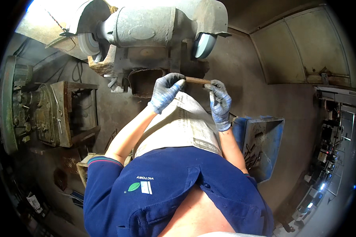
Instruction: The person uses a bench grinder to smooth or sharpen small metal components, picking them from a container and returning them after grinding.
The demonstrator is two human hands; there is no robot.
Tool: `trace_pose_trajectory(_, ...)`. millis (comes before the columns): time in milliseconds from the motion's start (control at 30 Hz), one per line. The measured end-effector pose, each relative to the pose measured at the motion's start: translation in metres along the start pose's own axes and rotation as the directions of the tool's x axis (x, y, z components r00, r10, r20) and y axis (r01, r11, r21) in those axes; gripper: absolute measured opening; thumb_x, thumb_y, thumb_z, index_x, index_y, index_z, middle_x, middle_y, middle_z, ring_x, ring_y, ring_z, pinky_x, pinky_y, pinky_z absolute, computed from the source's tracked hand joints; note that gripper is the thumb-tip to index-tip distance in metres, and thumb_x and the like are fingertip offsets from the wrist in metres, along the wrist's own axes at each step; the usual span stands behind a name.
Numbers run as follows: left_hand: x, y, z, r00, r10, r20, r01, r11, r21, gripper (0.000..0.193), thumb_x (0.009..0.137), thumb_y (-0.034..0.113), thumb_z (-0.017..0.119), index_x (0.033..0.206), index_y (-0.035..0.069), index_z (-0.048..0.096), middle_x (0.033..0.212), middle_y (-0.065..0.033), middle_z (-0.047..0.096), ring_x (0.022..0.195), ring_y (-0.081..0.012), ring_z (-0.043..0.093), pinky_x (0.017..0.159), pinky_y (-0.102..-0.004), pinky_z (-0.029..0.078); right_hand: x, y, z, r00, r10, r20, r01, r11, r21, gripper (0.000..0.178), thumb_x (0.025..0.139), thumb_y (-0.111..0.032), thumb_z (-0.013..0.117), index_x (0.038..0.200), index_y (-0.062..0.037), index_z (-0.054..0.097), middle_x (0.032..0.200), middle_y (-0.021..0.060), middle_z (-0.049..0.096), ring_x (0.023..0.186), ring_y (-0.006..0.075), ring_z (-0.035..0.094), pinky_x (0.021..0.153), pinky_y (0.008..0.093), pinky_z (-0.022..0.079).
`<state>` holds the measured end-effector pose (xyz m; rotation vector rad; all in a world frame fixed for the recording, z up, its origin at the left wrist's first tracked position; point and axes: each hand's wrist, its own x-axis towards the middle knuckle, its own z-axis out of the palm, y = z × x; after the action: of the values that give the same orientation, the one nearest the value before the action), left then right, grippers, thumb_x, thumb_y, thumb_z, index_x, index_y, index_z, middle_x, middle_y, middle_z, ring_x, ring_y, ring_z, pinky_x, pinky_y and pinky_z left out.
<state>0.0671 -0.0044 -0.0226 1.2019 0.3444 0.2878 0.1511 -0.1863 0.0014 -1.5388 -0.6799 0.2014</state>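
Head view: a slim brown bar is held out level between two gloved hands, in front of and below a grey bench grinder. Its left end is pinched between the thumb and bent fingers of the left hand, and its right end is gripped by the thumb and fingertips of the right hand; the middle length is left uncovered. Both hands are covered by blue-and-white knitted gloves, darkened at the fingers. The bar is kept apart from the grinding wheels, of which a pale one is seen at the left and a grey-green one at the right, each partly enclosed by a guard. The lap is covered by a printed paper sheet, below which a dark blue shirt is seen. Beside the right forearm a blue bin is placed, with small dark pieces scattered inside. Farther off, the left side is occupied by a green machine. Panelled doors are shown at the upper right.
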Motion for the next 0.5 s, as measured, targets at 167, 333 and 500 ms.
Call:
trace_pose_trajectory(167,0.012,0.002,0.005,0.997,-0.066,-0.041,0.064,0.997,-0.050,0.016,0.086,0.004,0.060,0.100,-0.004,0.062,0.085,-0.0044,0.064,0.075,-0.0063,0.057,0.069,-0.0217,0.050,0.010,0.008,-0.001,0.992,-0.129,0.003,0.128,0.981,-0.146,0.022,0.077,0.004,0.062,0.098,-0.0016,0.067,0.106,0.0083,0.056,0.098,0.0189,0.056,0.086,0.0266,0.044)
trace_pose_trajectory(333,0.031,-0.010,0.013,0.989,-0.040,-0.141,0.038,0.999,-0.019,0.015,0.085,0.004,0.061,0.098,-0.003,0.063,0.084,-0.0039,0.065,0.074,-0.0066,0.057,0.068,-0.0221,0.050,0.020,0.032,-0.007,0.995,-0.103,0.010,0.102,0.973,-0.208,0.023,0.080,0.004,0.059,0.101,-0.0008,0.066,0.111,0.0105,0.057,0.105,0.0208,0.055,0.090,0.0284,0.045)
trace_pose_trajectory(500,0.056,-0.036,0.025,0.967,-0.055,-0.250,0.029,0.994,-0.107,0.013,0.084,0.003,0.061,0.095,-0.003,0.064,0.083,-0.0054,0.065,0.071,-0.0094,0.059,0.066,-0.0239,0.052,0.039,0.060,-0.017,0.997,-0.069,0.028,0.074,0.958,-0.276,0.022,0.082,0.004,0.059,0.103,0.0004,0.065,0.114,0.0114,0.059,0.110,0.0204,0.054,0.091,0.0277,0.045)
